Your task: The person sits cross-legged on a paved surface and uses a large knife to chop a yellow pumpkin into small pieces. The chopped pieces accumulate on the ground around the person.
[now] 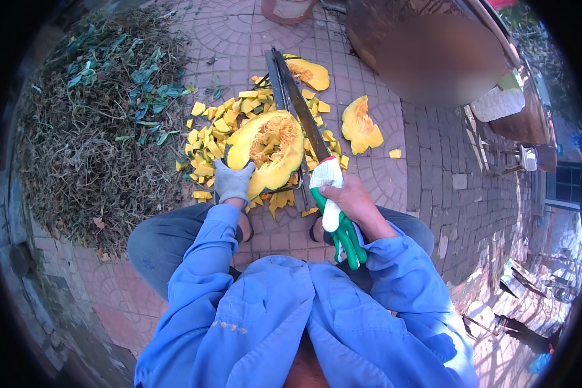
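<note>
My left hand, in a grey glove, holds the lower left side of a large cut pumpkin piece whose stringy, seedy hollow faces up. My bare right hand is closed around the handle end of a long dark blade. A white and green work glove covers that handle, its green fingers hanging below my hand. The blade lies along a narrow metal frame, just right of the pumpkin piece. Yellow pumpkin chunks are heaped around and under the frame.
Two further pumpkin pieces lie beyond and right of the blade, one near its tip, one on the paving. A heap of dried vines with green leaves fills the left. A terracotta pot stands ahead; a white container is at the right.
</note>
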The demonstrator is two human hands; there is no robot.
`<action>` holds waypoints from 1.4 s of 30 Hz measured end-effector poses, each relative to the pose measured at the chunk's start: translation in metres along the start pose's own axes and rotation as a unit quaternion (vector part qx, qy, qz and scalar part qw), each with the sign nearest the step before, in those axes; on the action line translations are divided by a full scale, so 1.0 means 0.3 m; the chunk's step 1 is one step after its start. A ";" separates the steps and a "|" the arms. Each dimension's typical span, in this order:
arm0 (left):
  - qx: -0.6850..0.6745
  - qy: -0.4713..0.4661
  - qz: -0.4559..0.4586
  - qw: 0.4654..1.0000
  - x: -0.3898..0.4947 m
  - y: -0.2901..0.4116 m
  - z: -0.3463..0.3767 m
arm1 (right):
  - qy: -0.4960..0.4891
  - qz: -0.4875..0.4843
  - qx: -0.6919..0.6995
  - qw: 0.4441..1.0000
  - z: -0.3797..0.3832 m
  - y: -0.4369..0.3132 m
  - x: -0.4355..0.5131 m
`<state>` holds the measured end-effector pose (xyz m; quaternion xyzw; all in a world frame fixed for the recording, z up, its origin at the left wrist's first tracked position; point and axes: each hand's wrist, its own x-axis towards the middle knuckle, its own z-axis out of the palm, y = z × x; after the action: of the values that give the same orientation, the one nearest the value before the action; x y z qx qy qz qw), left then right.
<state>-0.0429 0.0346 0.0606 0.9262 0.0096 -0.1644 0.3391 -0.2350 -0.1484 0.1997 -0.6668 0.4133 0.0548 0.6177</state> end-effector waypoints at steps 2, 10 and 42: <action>-0.002 0.000 0.005 1.000 0.002 -0.014 0.015 | 0.011 0.007 -0.011 1.000 0.015 0.055 0.010; 0.013 -0.035 -0.012 0.999 0.038 -0.058 0.033 | 0.115 -0.044 -0.128 0.984 0.175 0.321 0.077; 0.019 -0.027 -0.017 0.999 0.027 -0.045 -0.083 | 0.186 -0.061 -0.260 0.946 0.279 0.479 0.180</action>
<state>-0.0295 0.0601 0.0675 0.9273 0.0135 -0.1951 0.3191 -0.2521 -0.0866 0.0372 -0.8266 0.4503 -0.0023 0.3375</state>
